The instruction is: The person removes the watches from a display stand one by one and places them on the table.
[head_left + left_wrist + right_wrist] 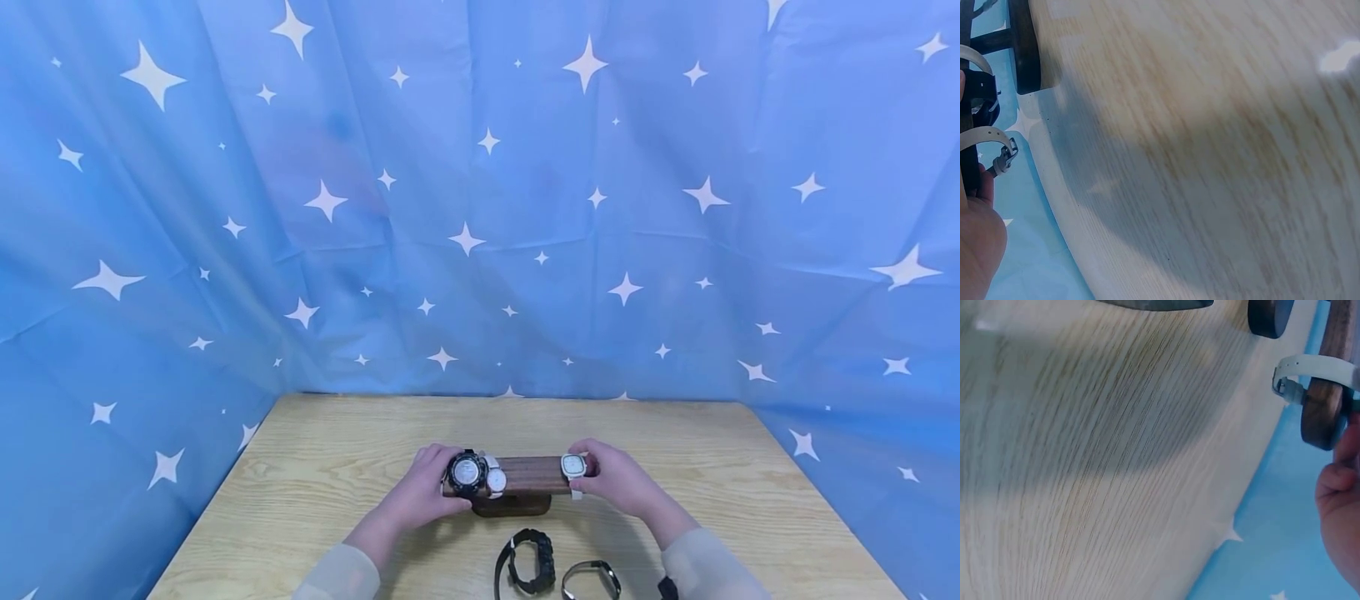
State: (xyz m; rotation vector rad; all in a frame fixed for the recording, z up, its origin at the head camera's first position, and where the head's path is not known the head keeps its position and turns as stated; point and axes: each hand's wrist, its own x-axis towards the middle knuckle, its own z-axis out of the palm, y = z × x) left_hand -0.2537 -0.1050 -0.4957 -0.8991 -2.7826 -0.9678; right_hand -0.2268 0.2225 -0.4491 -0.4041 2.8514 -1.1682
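Observation:
A dark wooden watch stand [528, 473] has a horizontal bar on a low base [517, 506]. My left hand [423, 492] grips the bar's left end, with fingers behind it and the thumb in front, beside a chunky black watch [467, 472]. Right of that is a small white-strapped watch [496, 480]. In the left wrist view, a pale strap [985, 135] with a buckle hangs near the fingers. At the bar's right end my right hand [617, 477] pinches a square-faced white watch [573, 466] between thumb and finger; its strap [1319, 367] loops round the bar.
In front of the stand, a black strap watch [534, 562] lies on the wooden table [315, 467], with a slim dark band [592, 575] to its right. A blue curtain [480, 192] with white stars hangs behind and at both sides.

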